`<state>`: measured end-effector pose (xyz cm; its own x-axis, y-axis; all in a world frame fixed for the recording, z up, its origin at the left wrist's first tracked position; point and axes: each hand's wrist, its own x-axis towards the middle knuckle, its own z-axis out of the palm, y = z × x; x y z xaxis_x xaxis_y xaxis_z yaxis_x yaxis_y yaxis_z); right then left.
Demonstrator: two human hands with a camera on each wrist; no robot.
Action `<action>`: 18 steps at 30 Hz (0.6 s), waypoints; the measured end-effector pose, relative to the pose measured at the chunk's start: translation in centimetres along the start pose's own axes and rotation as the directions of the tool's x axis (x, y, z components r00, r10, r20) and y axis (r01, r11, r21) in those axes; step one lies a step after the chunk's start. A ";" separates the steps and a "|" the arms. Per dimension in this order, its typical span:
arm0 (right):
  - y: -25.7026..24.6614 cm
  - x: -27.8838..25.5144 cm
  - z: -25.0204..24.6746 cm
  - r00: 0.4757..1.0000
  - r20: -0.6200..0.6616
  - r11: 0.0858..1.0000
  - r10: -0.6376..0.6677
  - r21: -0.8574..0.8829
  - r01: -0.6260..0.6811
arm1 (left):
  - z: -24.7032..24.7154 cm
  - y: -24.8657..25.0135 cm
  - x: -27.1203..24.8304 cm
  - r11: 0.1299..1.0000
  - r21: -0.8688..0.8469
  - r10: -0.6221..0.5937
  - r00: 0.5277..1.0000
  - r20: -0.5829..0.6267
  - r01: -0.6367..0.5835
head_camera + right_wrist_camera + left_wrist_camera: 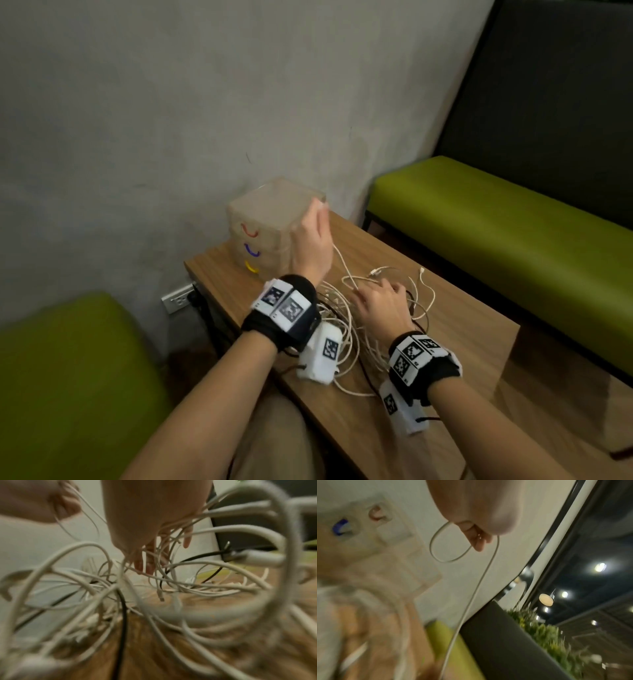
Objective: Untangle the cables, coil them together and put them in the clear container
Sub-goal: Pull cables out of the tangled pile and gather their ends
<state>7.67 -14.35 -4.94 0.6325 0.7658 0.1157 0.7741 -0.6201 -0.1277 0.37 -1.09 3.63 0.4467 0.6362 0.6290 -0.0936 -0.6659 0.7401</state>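
Observation:
A tangle of white cables [344, 330] with a black one [123, 608] among them lies on the wooden table [462, 308]. My left hand [310, 240] is raised beside the clear container [267, 219], a small drawer unit with red, blue and yellow handles. It pinches one white cable [477, 585], which loops at the fingers [478, 547] and trails down to the pile. My right hand [376, 301] is down in the tangle [188, 588]. Its fingers [148, 566] are threaded through several strands that rise to it.
The container stands at the table's far left corner against a grey wall. Green benches [496, 219] flank the table on the right and at the near left [68, 377]. A wall socket [178, 298] sits low on the wall, left of the table.

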 end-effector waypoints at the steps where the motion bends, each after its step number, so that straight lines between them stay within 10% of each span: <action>1: 0.6 -0.4 0.4 0.998 0.057 0.999 0.026 -0.044 -0.024 | -1.2 0.4 1.5 0.999 -0.052 -0.014 0.992 -0.126 0.007; 5: 1.0 -1.2 0.9 0.989 0.125 0.995 0.079 -0.069 -0.071 | -5.8 1.7 6.3 0.982 -0.127 0.082 0.926 -0.368 -0.137; 11: 0.1 0.4 -2.5 0.995 -0.094 0.972 0.032 0.233 -0.009 | -3.7 -0.4 1.3 0.825 0.551 0.002 0.976 0.218 -0.125; 15: -0.1 0.6 -3.6 0.992 -0.125 0.921 0.022 0.388 0.028 | -1.4 -0.7 -2.5 0.985 0.092 0.126 0.975 0.185 -0.145; 18: -0.9 0.2 -3.3 0.981 -0.178 0.927 -0.072 0.352 0.132 | 1.1 0.7 -4.6 0.995 -0.040 -0.056 0.824 0.564 0.095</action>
<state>7.23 -14.20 -1.55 0.5696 0.7658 0.2985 0.7916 -0.4134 -0.4499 -0.76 -4.98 1.00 0.8748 0.3422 0.3429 -0.0861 -0.5867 0.8052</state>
